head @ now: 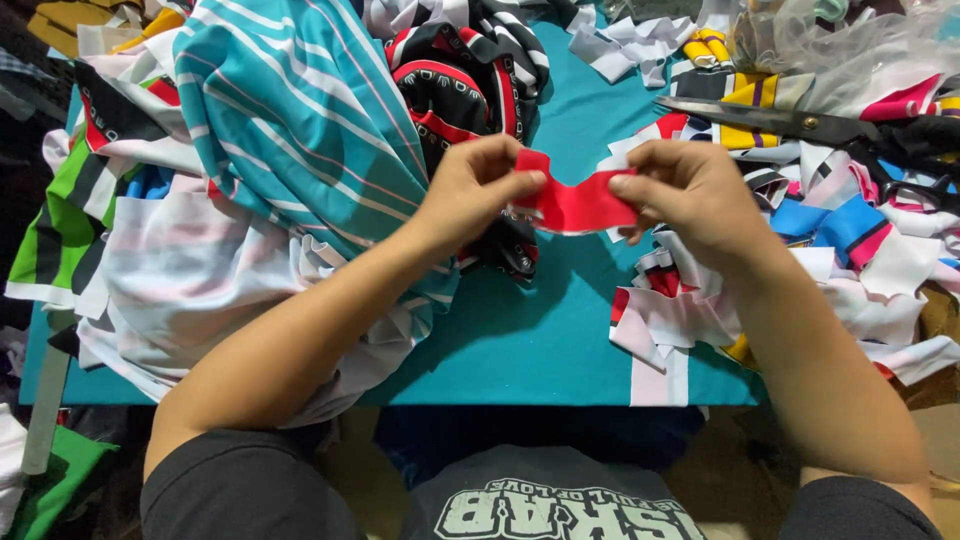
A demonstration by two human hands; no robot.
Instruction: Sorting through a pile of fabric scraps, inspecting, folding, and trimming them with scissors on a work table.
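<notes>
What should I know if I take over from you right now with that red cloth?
Left hand: pinching the left end of the red strip.
Right hand: pinching its right end. The strip hangs between them above the teal table.
Scissors: lying at the upper right on the scraps, not in hand.
Striped fabric pile: left of the hands.
Scrap pile: cut pieces of many colours, right of the hands.
Done: many scraps already lie cut.
Left: the red strip is held in the air, not put on either pile.
</notes>
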